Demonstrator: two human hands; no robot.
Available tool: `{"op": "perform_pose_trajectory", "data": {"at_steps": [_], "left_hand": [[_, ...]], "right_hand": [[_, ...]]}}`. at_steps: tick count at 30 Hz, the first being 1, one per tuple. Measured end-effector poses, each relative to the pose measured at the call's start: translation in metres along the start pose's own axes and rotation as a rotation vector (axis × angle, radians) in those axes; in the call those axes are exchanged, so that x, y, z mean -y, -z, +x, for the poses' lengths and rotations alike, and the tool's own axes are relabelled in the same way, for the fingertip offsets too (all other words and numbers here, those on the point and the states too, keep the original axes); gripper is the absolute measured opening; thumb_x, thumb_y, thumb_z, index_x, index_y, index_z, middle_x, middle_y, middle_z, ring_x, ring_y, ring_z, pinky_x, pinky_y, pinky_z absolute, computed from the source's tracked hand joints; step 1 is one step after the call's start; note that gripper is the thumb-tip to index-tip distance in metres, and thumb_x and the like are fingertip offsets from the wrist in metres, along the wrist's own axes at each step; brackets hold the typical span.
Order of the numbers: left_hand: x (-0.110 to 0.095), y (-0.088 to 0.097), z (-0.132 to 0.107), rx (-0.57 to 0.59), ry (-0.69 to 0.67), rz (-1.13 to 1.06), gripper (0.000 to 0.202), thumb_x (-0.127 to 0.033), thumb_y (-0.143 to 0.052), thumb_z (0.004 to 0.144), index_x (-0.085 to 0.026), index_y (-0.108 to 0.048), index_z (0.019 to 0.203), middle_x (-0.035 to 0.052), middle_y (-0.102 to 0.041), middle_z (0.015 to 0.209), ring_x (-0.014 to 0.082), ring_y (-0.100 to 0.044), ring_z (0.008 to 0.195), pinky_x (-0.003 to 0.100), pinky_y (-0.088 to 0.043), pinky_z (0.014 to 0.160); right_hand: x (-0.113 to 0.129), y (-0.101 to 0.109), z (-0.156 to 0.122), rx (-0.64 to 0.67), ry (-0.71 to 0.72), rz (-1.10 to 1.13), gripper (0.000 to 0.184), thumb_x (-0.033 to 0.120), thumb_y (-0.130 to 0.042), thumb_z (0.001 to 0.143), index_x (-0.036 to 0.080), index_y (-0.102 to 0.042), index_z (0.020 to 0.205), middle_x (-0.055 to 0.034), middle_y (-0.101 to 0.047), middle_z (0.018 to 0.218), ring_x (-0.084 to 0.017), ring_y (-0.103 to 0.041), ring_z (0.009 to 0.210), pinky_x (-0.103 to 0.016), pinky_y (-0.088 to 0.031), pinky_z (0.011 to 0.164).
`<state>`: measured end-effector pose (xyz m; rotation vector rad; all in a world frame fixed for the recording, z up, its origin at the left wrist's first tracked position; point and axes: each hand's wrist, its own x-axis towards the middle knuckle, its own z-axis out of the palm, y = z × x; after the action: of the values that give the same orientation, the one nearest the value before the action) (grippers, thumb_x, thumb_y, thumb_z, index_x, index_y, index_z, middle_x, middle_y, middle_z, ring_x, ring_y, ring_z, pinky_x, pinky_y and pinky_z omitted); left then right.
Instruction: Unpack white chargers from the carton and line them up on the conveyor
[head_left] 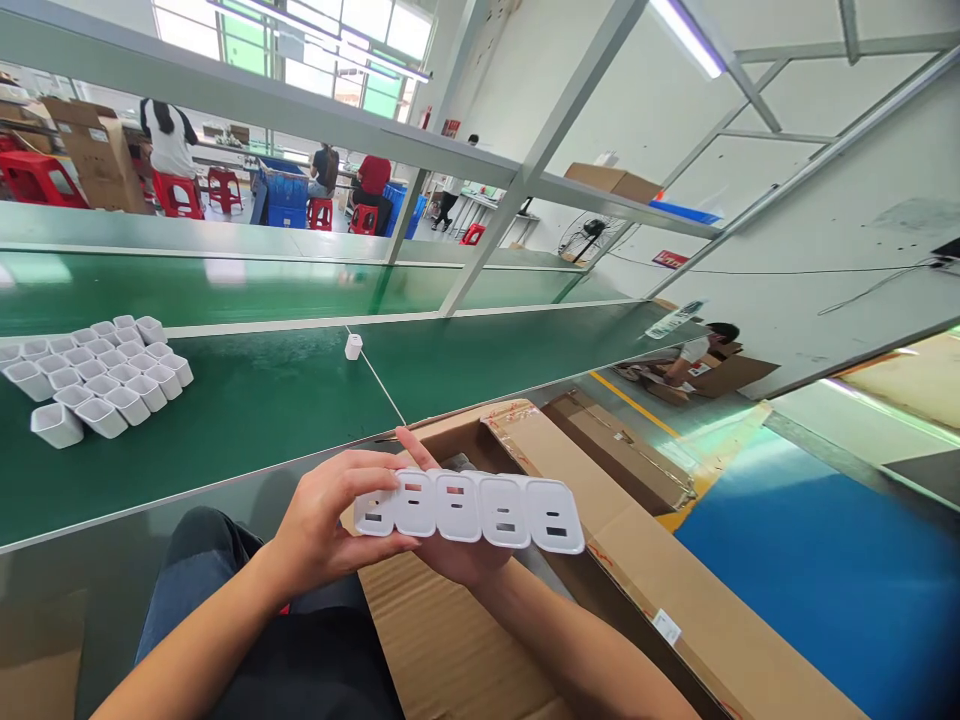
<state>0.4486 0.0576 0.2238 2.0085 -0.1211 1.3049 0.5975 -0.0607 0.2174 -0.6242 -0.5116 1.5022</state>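
Row of five white slotted plastic housings (458, 526) at 6 o'clock | left hand (326, 515) pinching 9-o'clock end | right hand (466, 562) grasping from behind | squeeze evenly inward so none slips

Windows (315, 80) glow white; the green worktop (285, 285) glares.

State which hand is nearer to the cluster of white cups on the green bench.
Left. The left hand, gripping the left end of the white row, is to the right of the cups; the right hand, partly behind the row, is farther right.
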Motion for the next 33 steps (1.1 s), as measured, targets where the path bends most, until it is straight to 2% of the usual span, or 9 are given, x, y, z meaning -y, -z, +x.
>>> {"op": "perform_pose_trajectory", "data": {"at_steps": [3,5,9,13,19,24,29,33], "left_hand": [[-0.001,0.001,-0.003,0.023,0.078,-0.041,0.043,-0.032,-0.078,0.081,-0.023,-0.055,0.116,0.0135,-0.072,0.113,0.0235,-0.071,0.105,0.033,-0.059,0.083],[-0.003,0.002,-0.005,0.042,0.141,-0.070,0.042,-0.031,-0.078,0.082,-0.023,-0.055,0.116,0.0136,-0.071,0.116,0.0239,-0.070,0.108,0.033,-0.057,0.086],[-0.005,0.005,-0.008,0.081,0.245,-0.099,0.034,-0.027,-0.072,0.086,-0.024,-0.055,0.115,0.0105,-0.069,0.121,0.0212,-0.067,0.112,0.032,-0.054,0.091],[-0.008,0.004,-0.009,0.083,0.286,-0.105,0.029,-0.023,-0.065,0.089,-0.025,-0.053,0.115,0.0075,-0.068,0.121,0.0179,-0.065,0.112,0.029,-0.052,0.091],[-0.013,-0.003,-0.005,0.026,0.274,0.024,0.036,-0.027,-0.073,0.083,-0.024,-0.053,0.113,0.0083,-0.067,0.118,0.0201,-0.064,0.110,0.031,-0.052,0.090],[-0.016,-0.006,-0.003,0.015,0.306,0.066,0.031,-0.026,-0.070,0.084,-0.022,-0.054,0.110,0.0083,-0.065,0.116,0.0190,-0.065,0.106,0.028,-0.053,0.082],[-0.020,-0.008,-0.001,-0.008,0.183,0.260,0.033,-0.031,-0.072,0.084,-0.022,-0.056,0.112,0.0091,-0.065,0.116,0.0201,-0.065,0.105,0.030,-0.053,0.082],[-0.023,-0.011,0.003,0.015,0.088,0.383,0.039,-0.037,-0.073,0.084,-0.021,-0.057,0.116,0.0108,-0.065,0.118,0.0222,-0.064,0.105,0.033,-0.052,0.085]], "right_hand": [[-0.001,0.002,0.000,-0.033,0.007,-0.051,0.092,0.068,-0.075,0.066,0.036,-0.045,0.146,-0.0032,-0.065,0.114,-0.022,-0.063,0.099,-0.037,-0.051,0.081],[-0.002,0.002,0.000,-0.030,0.025,-0.048,0.089,0.068,-0.074,0.068,0.036,-0.047,0.146,-0.0033,-0.065,0.116,-0.022,-0.062,0.100,-0.037,-0.050,0.084],[-0.003,0.002,0.001,0.004,0.034,-0.021,0.080,0.068,-0.071,0.072,0.036,-0.051,0.142,-0.0031,-0.064,0.118,-0.023,-0.062,0.101,-0.040,-0.049,0.086],[-0.004,0.001,0.003,-0.010,0.025,-0.049,0.080,0.067,-0.071,0.073,0.037,-0.048,0.144,-0.0051,-0.062,0.124,-0.025,-0.061,0.105,-0.043,-0.047,0.088],[-0.008,0.001,0.006,-0.036,0.036,-0.024,0.077,0.062,-0.075,0.072,0.034,-0.053,0.141,-0.0037,-0.065,0.116,-0.023,-0.060,0.100,-0.039,-0.045,0.089],[-0.008,0.001,0.008,-0.012,0.039,0.006,0.075,0.060,-0.076,0.072,0.033,-0.055,0.138,-0.0040,-0.066,0.118,-0.022,-0.060,0.101,-0.036,-0.047,0.085],[-0.009,0.003,0.009,-0.028,0.029,0.004,0.078,0.061,-0.075,0.072,0.031,-0.053,0.141,-0.0035,-0.067,0.109,-0.022,-0.061,0.095,-0.038,-0.047,0.085],[-0.012,-0.001,0.012,-0.068,0.010,0.003,0.071,0.056,-0.077,0.072,0.032,-0.056,0.135,-0.0028,-0.063,0.122,-0.022,-0.061,0.099,-0.040,-0.047,0.089]]}}
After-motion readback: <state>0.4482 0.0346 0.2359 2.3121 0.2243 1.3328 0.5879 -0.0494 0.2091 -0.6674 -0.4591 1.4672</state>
